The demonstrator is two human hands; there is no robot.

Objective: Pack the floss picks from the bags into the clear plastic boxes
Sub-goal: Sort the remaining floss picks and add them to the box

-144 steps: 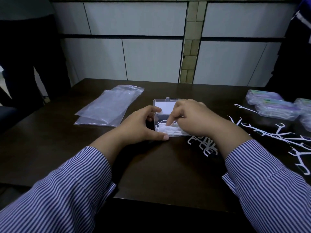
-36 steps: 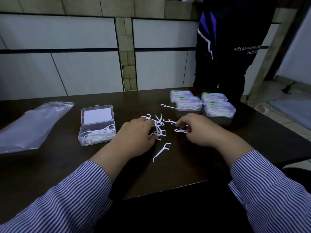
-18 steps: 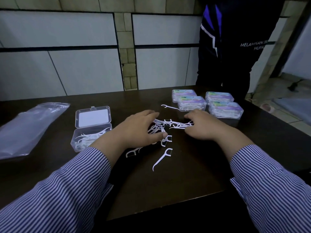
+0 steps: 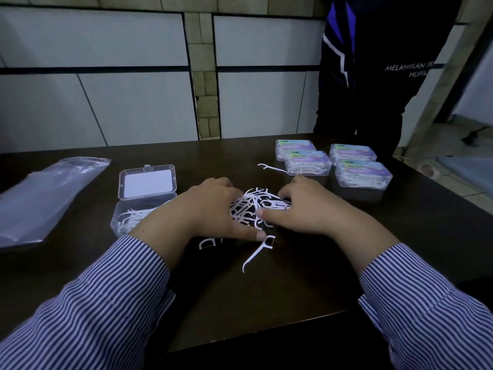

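Note:
A heap of white floss picks (image 4: 256, 206) lies mid-table between my hands. My left hand (image 4: 213, 212) cups the heap from the left, fingers curved around it. My right hand (image 4: 304, 206) cups it from the right, thumb touching the picks. One loose pick (image 4: 257, 253) lies just in front of the heap, another (image 4: 272, 168) behind it. An open clear plastic box (image 4: 145, 201) with several picks inside stands left of my left hand, its lid tipped back.
Empty clear bags (image 4: 45, 198) lie at the far left. Several closed, filled boxes (image 4: 333, 164) sit at the back right. A person in dark clothes (image 4: 378, 76) stands behind the table's right end. The table's right edge (image 4: 453, 188) is near.
Both hands have drawn closer together, raking the scattered picks into a tighter heap. The view shifted slightly right of the open box.

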